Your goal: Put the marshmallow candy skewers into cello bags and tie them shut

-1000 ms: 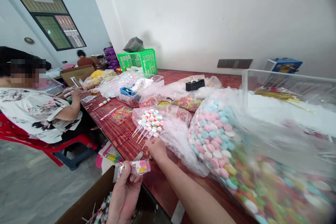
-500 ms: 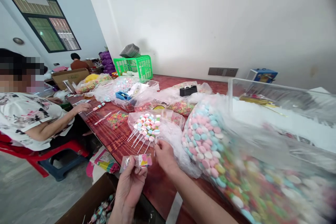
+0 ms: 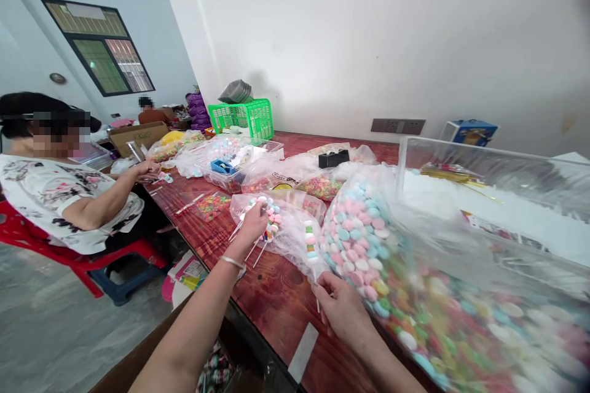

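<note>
Our right hand [image 3: 338, 304] pinches a candy skewer [image 3: 310, 239] by its stick, candy end toward twelve o'clock. Our left hand [image 3: 255, 221] is over the other skewers [image 3: 276, 219] at eleven o'clock; whether it grips one, we cannot tell. At two o'clock from us bulges a clear candy bag [image 3: 354, 233]; farther out, a green basket [image 3: 260, 120] stands toward eleven and a co-worker [image 3: 78, 193] sits at ten

Piled skewers [image 3: 275, 220] lie seemingly on plastic [image 3: 291, 244], left of sack [image 3: 357, 233].
</note>
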Available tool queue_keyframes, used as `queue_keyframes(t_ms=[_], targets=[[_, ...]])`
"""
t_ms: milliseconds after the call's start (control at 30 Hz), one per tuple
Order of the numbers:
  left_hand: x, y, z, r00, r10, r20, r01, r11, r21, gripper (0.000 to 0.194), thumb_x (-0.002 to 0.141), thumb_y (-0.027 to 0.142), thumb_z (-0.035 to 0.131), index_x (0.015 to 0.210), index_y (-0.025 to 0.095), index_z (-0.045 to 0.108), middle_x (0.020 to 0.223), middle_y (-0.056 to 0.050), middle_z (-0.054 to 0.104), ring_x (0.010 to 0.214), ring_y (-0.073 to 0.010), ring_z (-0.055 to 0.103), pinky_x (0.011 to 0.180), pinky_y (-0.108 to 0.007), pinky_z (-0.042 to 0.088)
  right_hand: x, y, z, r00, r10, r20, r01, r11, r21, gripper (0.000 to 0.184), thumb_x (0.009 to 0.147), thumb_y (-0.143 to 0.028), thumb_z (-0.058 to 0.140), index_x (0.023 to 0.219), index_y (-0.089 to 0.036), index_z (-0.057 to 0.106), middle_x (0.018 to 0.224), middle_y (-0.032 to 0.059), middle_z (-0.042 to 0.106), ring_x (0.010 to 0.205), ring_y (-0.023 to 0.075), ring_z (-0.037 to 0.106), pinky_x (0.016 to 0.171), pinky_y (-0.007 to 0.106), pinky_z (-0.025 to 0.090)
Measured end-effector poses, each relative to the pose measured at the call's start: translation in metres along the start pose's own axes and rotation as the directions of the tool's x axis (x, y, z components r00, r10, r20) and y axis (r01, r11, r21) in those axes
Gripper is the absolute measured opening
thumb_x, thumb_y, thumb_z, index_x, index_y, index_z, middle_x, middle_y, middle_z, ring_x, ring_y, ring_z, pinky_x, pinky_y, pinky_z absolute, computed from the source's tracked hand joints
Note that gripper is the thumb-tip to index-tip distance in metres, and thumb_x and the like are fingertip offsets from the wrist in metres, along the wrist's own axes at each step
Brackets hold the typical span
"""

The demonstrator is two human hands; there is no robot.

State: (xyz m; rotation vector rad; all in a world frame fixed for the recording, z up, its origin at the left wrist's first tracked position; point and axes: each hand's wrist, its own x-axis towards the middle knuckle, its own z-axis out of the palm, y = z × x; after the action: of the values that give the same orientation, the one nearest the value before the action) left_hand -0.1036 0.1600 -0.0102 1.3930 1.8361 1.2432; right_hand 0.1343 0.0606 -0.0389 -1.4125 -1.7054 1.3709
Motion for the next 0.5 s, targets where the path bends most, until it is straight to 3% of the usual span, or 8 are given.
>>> queue_keyframes(t_ms=[100, 233, 400, 500], targets=[[0.036, 0.004, 0.018, 0.996, -0.001, 0.09, -0.024, 0.961, 0.275, 0.031, 0.09, 0.033, 0.058, 0.116, 0.016, 0.059, 0.119, -0.01, 0.06, 0.103, -0.0223, 0.06, 0.087, -0.044, 0.052, -0.008, 0.003, -0.007, 1.0, 0.005, -0.009, -0.005, 1.0, 0.022, 0.023, 0.085, -0.03, 0.041, 0.062, -0.025, 0.036, 0.037, -0.0087, 0.044, 0.031, 0.011, 0.043, 0.037, 0.022, 0.027], [0.056, 0.005, 0.036, 0.985, -0.022, 0.173, -0.066, 0.87, 0.489, 0.036, 0.09, 0.034, 0.058, 0.121, 0.016, 0.056, 0.122, -0.011, 0.058, 0.104, -0.0233, 0.06, 0.087, -0.045, 0.053, -0.02, 0.01, -0.016, 0.999, -0.003, -0.033, 0.005, 0.999, 0.039, 0.021, 0.084, -0.031, 0.043, 0.064, -0.025, 0.04, 0.038, -0.0089, 0.042, 0.033, 0.0111, 0.042, 0.039, 0.022, 0.028], [0.054, 0.018, 0.038, 0.982, 0.007, 0.19, -0.1, 0.871, 0.481, 0.034, 0.091, 0.034, 0.058, 0.119, 0.016, 0.057, 0.12, -0.01, 0.059, 0.102, -0.0224, 0.06, 0.085, -0.044, 0.053, -0.036, 0.018, -0.024, 0.973, -0.175, -0.152, 0.165, 0.983, -0.077, 0.022, 0.084, -0.028, 0.044, 0.063, -0.024, 0.044, 0.05, -0.0045, 0.051, 0.052, 0.0139, 0.053, 0.049, 0.021, 0.037], [0.03, 0.038, 0.04, 0.981, 0.055, 0.186, -0.121, 0.923, 0.365, 0.028, 0.088, 0.034, 0.061, 0.106, 0.013, 0.062, 0.103, -0.009, 0.065, 0.09, -0.0201, 0.062, 0.078, -0.036, 0.052, -0.049, 0.025, -0.033, 0.939, -0.301, -0.166, 0.267, 0.943, -0.198, 0.021, 0.086, -0.025, 0.044, 0.066, -0.023, 0.048, 0.064, -0.0012, 0.059, 0.064, 0.0152, 0.058, 0.057, 0.022, 0.042]])
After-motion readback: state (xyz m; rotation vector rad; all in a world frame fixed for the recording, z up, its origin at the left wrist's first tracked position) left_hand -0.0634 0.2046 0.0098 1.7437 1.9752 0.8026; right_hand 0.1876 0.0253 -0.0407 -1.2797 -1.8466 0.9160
